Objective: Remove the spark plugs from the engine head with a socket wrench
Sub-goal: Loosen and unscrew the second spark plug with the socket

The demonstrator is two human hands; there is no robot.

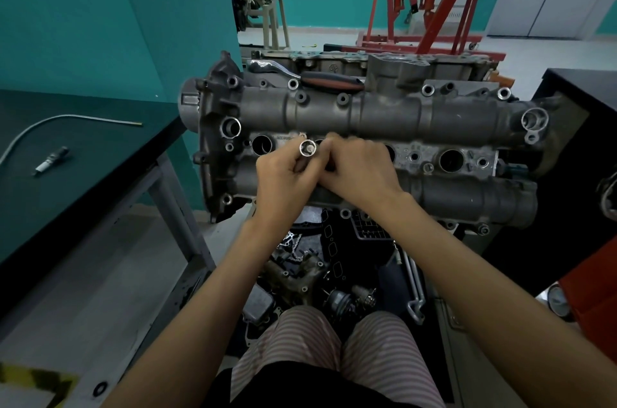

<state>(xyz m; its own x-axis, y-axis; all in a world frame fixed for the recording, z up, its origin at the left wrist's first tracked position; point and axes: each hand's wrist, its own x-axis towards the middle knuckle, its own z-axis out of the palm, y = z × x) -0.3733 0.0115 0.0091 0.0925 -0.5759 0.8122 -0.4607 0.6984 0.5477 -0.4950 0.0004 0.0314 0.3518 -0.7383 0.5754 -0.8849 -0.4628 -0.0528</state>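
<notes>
Head view: left hand [283, 173] pinches a socket [306, 147], open end up, a plug tip seemingly inside; right hand [359, 170], fingers curled, steadies it over the engine head [384, 113]. Ratchet [310, 75] rests at 12 o'clock; one removed spark plug [51, 161] lies at 9 o'clock on the bench [83, 140].

Both bare forearms reached up from the lower corners of the frame and met near its centre. The left hand [283, 173] had its fingers curled round a short metal socket [306, 147] — the open end faced the camera, held between thumb and forefingers. The right hand [360, 170] lay just beside it, back of the hand up, fingers bent under and touching the left hand's fingers; what they gripped, if anything, was hidden.
</notes>
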